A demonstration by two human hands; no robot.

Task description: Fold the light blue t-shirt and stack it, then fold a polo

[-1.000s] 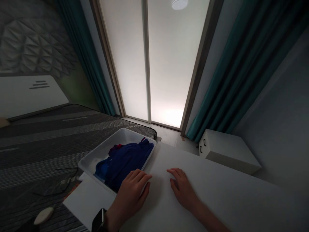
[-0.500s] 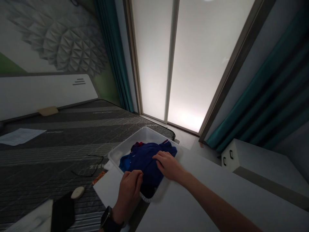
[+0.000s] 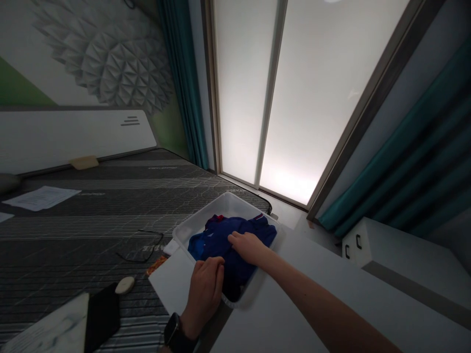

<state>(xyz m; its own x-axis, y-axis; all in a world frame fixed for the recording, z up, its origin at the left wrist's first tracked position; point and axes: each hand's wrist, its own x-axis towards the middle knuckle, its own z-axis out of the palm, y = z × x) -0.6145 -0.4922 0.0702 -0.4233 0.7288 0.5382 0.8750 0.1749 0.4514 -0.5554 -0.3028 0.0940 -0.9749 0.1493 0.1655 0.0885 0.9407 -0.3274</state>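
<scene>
Your left hand (image 3: 204, 289) sits low, its fingers (image 3: 217, 268) curled over and bent toward your right hand (image 3: 248, 247). Your right arm (image 3: 324, 309) stretches in from the lower right, with that hand lying flat, fingers extended, just beside the left.

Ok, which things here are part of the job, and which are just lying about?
Part of the job: left hand, right hand, navy garment, white plastic tray.

Just lying about: sheet of paper, black cable, round white object, white cabinet.

Light: frosted glass door (image 3: 316, 98), glaring | room: dim | plastic tub (image 3: 200, 214): shadowed | edges: warped
</scene>
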